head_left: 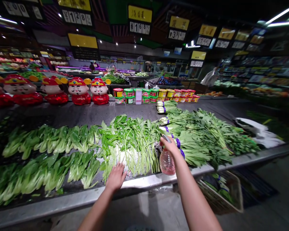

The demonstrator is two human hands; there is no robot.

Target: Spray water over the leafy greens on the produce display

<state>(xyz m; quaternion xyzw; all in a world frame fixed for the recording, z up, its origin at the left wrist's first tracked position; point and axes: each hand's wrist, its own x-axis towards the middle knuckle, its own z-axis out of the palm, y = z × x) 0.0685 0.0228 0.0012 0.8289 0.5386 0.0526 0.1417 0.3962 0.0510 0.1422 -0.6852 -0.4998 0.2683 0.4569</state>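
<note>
My right hand [170, 146] is wrapped round the neck of a clear pinkish spray bottle [167, 163], held upright above the front of the vegetable shelf. Flat and with its fingers apart, my left hand [116, 176] rests at the lower ends of long-stemmed leafy greens [135, 138]. Whether it touches the stems or only the shelf mat beneath, I cannot tell. Bok choy [55, 170] lies in two rows to the left. Right of the bottle are bundles of greens tied with purple bands [195, 150], partly hidden behind my right hand.
A metal edge [139, 183] runs along the shelf front. Stacked tubs [145, 95] and red figurines [79, 91] line the back. A crate [238, 195] with greens stands on the floor at right. White plastic bags [257, 131] lie at the shelf's right end. Price signs [139, 20] hang overhead.
</note>
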